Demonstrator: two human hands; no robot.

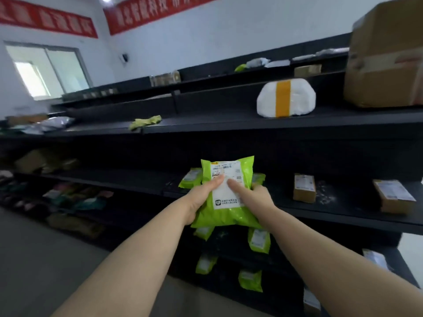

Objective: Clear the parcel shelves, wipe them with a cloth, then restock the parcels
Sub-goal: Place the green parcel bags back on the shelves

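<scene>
Head view: both hands hold one green parcel [225, 217] upright in front of the middle shelf [343, 219] of a long dark rack. Its white shipping label faces the camera, with a barcode and a line of digits at the top and a small square logo with Chinese print at the bottom. All of this is too small to read. The left hand [199, 202] grips the parcel's left edge, thumb on the label. The right hand [258, 199] grips the right edge, thumb also on the label and fingers curled behind.

Two red banners [142, 12] with white Chinese characters hang high on the wall, too blurred to read.

More green parcels [190, 178] lie on the middle shelf just behind the held one, and others [258, 240] sit on the shelves below. To the right on the middle shelf are two small brown boxes [304, 188] with labels, and pale specks lie on the shelf between them. On the upper shelf [229, 125] a yellow-green cloth [145, 121] lies crumpled to the left. A white parcel [265, 100] banded with orange tape stands to the right, and a large cardboard box [386, 60] stands beside it at the frame edge.

Bare shelf runs between the cloth and the white parcel. The middle shelf is also bare to the left of the green parcels. The grey floor [45, 259] is open at the lower left.
</scene>
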